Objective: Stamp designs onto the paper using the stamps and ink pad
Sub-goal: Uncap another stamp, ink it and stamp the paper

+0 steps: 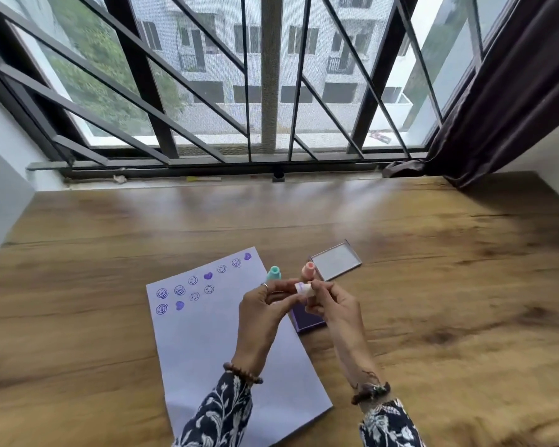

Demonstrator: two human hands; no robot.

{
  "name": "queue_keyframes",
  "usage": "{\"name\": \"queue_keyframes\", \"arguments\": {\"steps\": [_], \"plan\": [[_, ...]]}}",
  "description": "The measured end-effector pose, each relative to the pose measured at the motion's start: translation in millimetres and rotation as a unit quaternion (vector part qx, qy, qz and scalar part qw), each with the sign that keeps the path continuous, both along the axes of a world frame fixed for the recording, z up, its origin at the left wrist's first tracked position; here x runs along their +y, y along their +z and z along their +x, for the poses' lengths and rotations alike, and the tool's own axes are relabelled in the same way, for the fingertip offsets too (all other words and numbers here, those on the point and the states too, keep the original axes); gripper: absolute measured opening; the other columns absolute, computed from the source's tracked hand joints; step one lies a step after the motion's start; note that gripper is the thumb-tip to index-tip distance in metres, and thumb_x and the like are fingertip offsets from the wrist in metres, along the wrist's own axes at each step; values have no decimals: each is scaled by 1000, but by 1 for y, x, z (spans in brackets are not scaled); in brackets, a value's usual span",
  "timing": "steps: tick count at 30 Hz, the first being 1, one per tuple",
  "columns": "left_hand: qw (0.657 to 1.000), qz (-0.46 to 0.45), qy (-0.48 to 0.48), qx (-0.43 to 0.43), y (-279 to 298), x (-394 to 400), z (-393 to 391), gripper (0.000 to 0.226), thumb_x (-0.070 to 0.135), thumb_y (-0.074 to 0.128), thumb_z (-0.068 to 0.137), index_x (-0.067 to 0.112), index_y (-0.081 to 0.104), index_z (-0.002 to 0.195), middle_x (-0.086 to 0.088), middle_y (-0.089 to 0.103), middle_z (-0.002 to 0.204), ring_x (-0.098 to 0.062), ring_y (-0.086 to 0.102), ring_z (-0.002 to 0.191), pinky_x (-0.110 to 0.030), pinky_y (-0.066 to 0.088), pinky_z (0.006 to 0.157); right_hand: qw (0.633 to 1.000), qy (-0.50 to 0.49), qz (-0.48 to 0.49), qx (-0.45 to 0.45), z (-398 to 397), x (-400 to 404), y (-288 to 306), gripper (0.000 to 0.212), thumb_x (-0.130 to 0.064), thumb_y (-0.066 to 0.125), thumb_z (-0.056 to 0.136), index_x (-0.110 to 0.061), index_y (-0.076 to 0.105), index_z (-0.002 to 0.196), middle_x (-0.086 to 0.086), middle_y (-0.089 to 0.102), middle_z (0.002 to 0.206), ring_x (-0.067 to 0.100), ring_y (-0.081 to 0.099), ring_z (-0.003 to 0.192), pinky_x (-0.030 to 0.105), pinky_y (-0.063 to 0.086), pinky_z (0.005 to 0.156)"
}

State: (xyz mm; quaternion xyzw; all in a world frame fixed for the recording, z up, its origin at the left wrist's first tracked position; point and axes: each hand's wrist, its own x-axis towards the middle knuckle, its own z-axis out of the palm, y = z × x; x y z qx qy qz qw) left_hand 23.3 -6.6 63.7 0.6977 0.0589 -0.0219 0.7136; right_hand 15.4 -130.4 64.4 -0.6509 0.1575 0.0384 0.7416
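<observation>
Both hands, left hand (pixel 261 306) and right hand (pixel 331 306), pinch a small cream stamp (pixel 304 289) over the paper (pixel 207 343); light, rigid, best gripped round its barrel.

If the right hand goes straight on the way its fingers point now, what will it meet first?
The right hand points up-left at the small stamp it pinches; straight beyond lie the left hand's fingertips, then probably the teal stamp, though depth is unclear.
</observation>
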Motion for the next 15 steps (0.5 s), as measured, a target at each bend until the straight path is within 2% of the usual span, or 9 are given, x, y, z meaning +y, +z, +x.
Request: {"name": "queue_keyframes", "arguments": {"steps": [4, 7, 9, 11, 13, 15], "plan": [[993, 93, -5, -72, -4, 4, 3, 23, 4, 79, 65, 12, 72, 86, 0, 72, 86, -5, 68, 78, -11, 52, 69, 980, -61, 169, 80, -1, 3, 1, 31, -40, 61, 78, -14, 76, 71, -2, 70, 68, 4, 63, 60, 16, 54, 57], [978, 188, -5, -92, -16, 16, 9, 26, 1, 75, 69, 9, 70, 93, -7, 68, 91, -14, 66, 81, -21, 54, 75, 946, -116, 284, 107, -2, -7, -2, 32, -21, 54, 89, -9, 73, 67, 3, 69, 67, 6, 64, 55, 15, 55, 51], [962, 257, -24, -86, -28, 22, 12, 31, 0, 72, 73, 9, 67, 103, -7, 64, 96, -19, 63, 86, -25, 51, 79, 940, -122, 304, 101, -4, -17, -8, 45, -14, 49, 93, -9, 75, 57, 1, 73, 63, 4, 66, 53, 14, 55, 51], [956, 282, -39, -78, -38, 25, 11, 35, 0, 70, 74, 10, 65, 108, -4, 61, 96, -20, 61, 87, -13, 44, 79, 938, -131, 308, 95, -5, -27, -11, 46, -9, 48, 93, -9, 75, 56, 1, 73, 62, 3, 67, 54, 14, 55, 51], [956, 280, -42, -77, -46, 24, 10, 33, 1, 69, 76, 11, 64, 107, -1, 59, 96, -19, 60, 89, -4, 38, 76, 940, -143, 296, 93, -7, -37, -14, 38, -6, 50, 92, -9, 75, 63, 1, 74, 64, 4, 68, 57, 14, 56, 52], [956, 279, -51, -78, -50, 21, 10, 32, 5, 69, 77, 13, 64, 108, -1, 60, 99, -20, 60, 94, -10, 39, 81, 954, -150, 245, 84, -8, -45, -17, 21, -4, 54, 89, -9, 71, 77, 2, 75, 68, 6, 70, 62, 15, 56, 55]]}}
